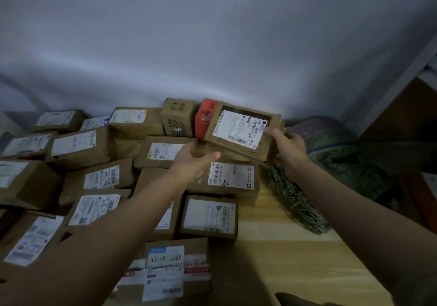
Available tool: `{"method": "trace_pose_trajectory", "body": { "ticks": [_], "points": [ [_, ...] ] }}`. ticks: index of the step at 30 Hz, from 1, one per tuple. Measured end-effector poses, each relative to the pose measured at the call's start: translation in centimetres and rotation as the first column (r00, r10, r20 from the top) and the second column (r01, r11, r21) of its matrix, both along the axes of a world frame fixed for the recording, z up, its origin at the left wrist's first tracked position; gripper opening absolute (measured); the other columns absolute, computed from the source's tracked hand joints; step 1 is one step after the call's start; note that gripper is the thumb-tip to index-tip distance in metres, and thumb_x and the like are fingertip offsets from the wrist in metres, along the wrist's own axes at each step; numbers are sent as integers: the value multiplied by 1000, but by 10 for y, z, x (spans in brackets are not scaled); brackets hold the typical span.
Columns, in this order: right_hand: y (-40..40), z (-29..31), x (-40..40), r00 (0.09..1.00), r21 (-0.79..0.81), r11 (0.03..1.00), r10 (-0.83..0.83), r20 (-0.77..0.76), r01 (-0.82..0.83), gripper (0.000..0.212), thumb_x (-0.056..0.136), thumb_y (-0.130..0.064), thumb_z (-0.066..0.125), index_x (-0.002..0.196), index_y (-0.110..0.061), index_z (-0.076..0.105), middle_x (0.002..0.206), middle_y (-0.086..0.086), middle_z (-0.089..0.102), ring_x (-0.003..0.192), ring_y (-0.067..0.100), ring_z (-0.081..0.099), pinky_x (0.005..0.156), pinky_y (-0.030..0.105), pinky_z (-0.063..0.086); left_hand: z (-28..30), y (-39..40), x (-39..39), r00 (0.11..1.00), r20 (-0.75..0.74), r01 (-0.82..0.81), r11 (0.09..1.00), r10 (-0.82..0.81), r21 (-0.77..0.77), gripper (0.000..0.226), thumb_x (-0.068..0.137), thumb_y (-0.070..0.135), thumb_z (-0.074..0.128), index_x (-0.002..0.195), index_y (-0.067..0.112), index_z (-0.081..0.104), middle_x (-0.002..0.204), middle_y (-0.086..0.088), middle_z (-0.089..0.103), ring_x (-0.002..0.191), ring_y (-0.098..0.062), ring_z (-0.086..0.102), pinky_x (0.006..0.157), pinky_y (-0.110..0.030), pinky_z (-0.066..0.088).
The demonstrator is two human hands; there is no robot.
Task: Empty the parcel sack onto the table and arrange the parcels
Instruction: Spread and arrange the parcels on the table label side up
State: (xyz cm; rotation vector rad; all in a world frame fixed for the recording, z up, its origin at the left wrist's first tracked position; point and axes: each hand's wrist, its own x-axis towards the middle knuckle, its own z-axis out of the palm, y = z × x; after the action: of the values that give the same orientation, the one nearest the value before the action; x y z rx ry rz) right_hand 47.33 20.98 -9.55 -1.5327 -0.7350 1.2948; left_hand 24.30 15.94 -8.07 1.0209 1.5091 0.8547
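Note:
A flat brown parcel with a white shipping label is held tilted above the pile near the back wall. My right hand grips its right edge. Under its lower left corner sits my left hand, fingers curled against the underside. Several labelled cardboard parcels cover the wooden table from the left to the middle. A red parcel stands behind the held one. The crumpled woven sack lies at the right against the wall.
A bundle of thin green-grey stalks lies on the table under my right forearm. A small upright box stands by the wall. Bare wood shows at the front right. A brown surface and a shelf post rise at the far right.

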Motion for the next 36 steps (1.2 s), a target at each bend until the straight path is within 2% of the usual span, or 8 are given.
{"method": "trace_pose_trajectory", "body": {
  "ticks": [2,6,11,16,20,22,26,36],
  "points": [
    [10,-6,11,996,-27,998,-58,64,60,57,75,-38,81,122,-12,61,104,5,75,86,20,74,67,36,63,-10,3,-6,990,-141,31,999,-29,15,55,88,20,72,137,15,48,106,11,52,79,2,49,50,-8,44],
    [27,-12,17,992,-63,995,-65,109,73,53,79,-37,78,123,-14,61,100,5,74,82,20,74,46,24,55,-27,9,-13,927,-360,104,994,-106,-27,66,89,24,70,145,6,41,141,-5,48,119,-21,54,93,-34,53],
    [59,-24,4,980,-136,989,77,186,-52,43,79,-39,75,110,-10,68,91,4,75,80,21,73,69,36,62,-47,20,-13,817,-542,170,980,-196,-99,71,86,34,71,146,13,41,157,-9,28,138,-29,37,110,-47,40],
    [87,-38,-2,901,-320,922,316,297,-218,33,84,-42,69,93,-11,62,90,5,66,85,24,64,85,42,58,-60,30,-14,811,-540,170,974,-225,-150,38,88,27,69,122,14,59,125,-6,63,100,-16,64,88,-37,56],
    [108,-47,-3,609,-428,817,574,548,-386,22,89,-30,68,91,-8,65,86,6,66,77,21,65,57,27,51,-59,45,-20,654,-718,107,969,-237,-222,51,88,43,66,128,16,52,118,-5,64,102,-20,62,89,-42,54],
    [122,-55,-9,393,-371,838,522,757,-400,23,85,-30,66,95,-9,67,98,9,68,90,26,67,70,34,56,-61,53,-18,612,-763,102,977,-210,-187,56,87,46,66,131,15,50,122,-5,59,107,-23,60,90,-43,53],
    [137,-61,-39,349,-101,855,312,883,-509,62,82,-35,66,137,-11,51,139,14,47,129,31,44,105,43,41,-72,65,-6,590,-779,245,967,-211,-77,69,85,45,67,145,21,42,143,-1,46,131,-23,45,107,-42,41],
    [196,-83,-97,246,-118,707,391,887,-698,124,60,-57,85,155,-18,16,157,14,20,144,35,22,115,50,28,-93,66,-1,661,-658,252,933,-360,-257,64,88,39,67,147,30,41,142,1,49,135,-18,36,111,-39,36]
  ]
}}
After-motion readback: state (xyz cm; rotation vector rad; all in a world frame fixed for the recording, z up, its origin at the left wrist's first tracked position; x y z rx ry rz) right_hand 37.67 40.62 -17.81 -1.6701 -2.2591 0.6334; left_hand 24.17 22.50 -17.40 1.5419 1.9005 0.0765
